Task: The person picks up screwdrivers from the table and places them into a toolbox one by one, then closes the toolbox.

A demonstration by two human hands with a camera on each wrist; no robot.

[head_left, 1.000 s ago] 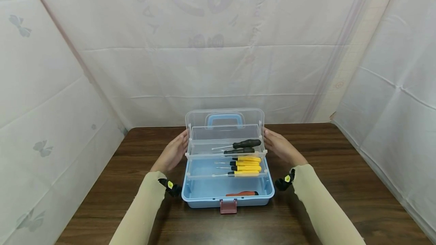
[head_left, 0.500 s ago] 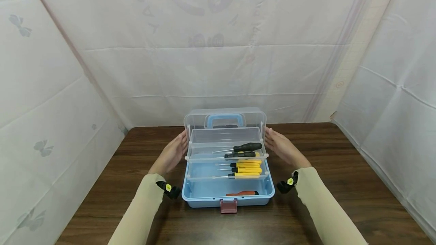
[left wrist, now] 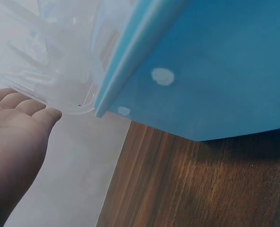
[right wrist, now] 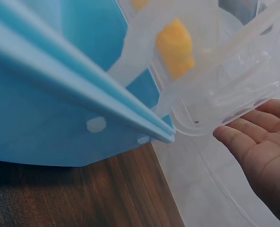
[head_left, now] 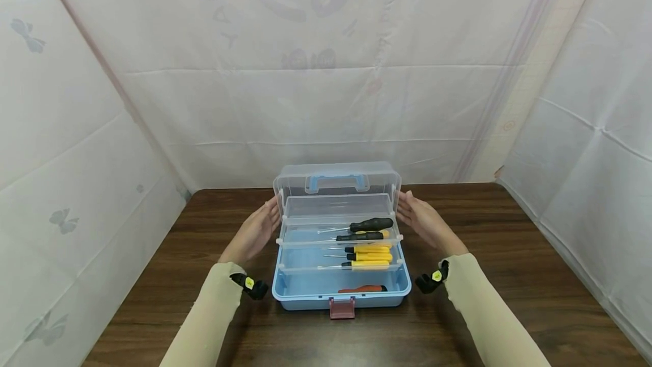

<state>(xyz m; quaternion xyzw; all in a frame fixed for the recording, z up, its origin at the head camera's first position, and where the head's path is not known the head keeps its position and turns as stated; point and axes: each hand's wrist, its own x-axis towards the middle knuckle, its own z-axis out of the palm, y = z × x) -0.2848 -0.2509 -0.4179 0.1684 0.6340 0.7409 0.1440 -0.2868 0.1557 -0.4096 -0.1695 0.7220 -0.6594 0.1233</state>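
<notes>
A blue toolbox (head_left: 300, 301) stands on the table with its clear lid (head_left: 336, 169) raised and leaning. My left hand (head_left: 251, 235) is at the lid's left side, and my right hand (head_left: 426, 223) is at its right. Straight fingers of the left hand (left wrist: 17, 135) touch the lid's edge in the left wrist view. In the right wrist view the right hand (right wrist: 265, 153) does likewise, palm facing the lid. Clear tiered trays hold black-handled screwdrivers (head_left: 374, 224) and several yellow-handled screwdrivers (head_left: 370, 256). An orange-handled tool (head_left: 364, 289) lies in the blue base.
A reddish latch (head_left: 342, 308) hangs at the box's front. The lid carries a blue carrying handle (head_left: 313, 184). Brown wooden table (head_left: 509, 254) surrounds the box, with a white sheet (head_left: 326, 106) behind it.
The lid has tipped forward toward the person, and the trays with the screwdrivers have sunk slightly toward the base. Both hands have stayed beside the lid, the wrists moving slightly outward.
</notes>
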